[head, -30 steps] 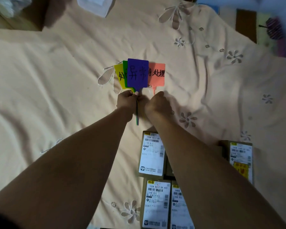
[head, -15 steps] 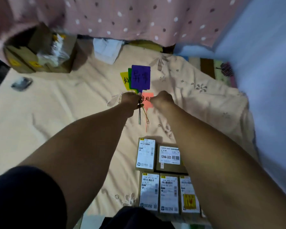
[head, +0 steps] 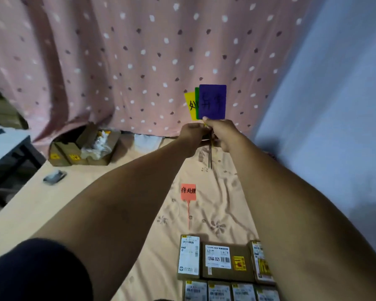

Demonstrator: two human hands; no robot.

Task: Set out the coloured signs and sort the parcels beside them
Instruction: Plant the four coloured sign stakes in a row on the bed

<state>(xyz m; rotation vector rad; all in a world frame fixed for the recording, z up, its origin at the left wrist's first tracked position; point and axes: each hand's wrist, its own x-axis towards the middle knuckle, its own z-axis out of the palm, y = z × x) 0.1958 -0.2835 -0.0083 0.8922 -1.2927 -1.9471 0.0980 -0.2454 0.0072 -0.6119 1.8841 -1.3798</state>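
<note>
Fingers (head: 206, 121) of the right hand (head: 223, 133) pinch the stems just under the purple sign (head: 212, 102), and the left hand (head: 191, 135) is closed around the same bundle of thin stems (head: 209, 155) right beside it, the two hands touching. Three signs stand upright in that shared grip, fanned and overlapping: purple in front, a green sign (head: 197, 103) showing as a narrow strip behind it, and a yellow sign (head: 191, 106) furthest left (each carries handwritten characters). The dark stems hang below the hands, clear of the bed.

The orange sign (head: 188, 191) lies flat on the bed's flowered sheet (head: 224, 205), well below the hands and apart from them, its stem pointing toward the near edge of the bed. Just past that stem's tip, the parcels (head: 224, 262) sit packed together in rows at the near edge, labels up, partly hidden by the right forearm.

An open cardboard box (head: 83, 148) stands by the bed's far left corner, against a dotted pink curtain (head: 139, 51).
</note>
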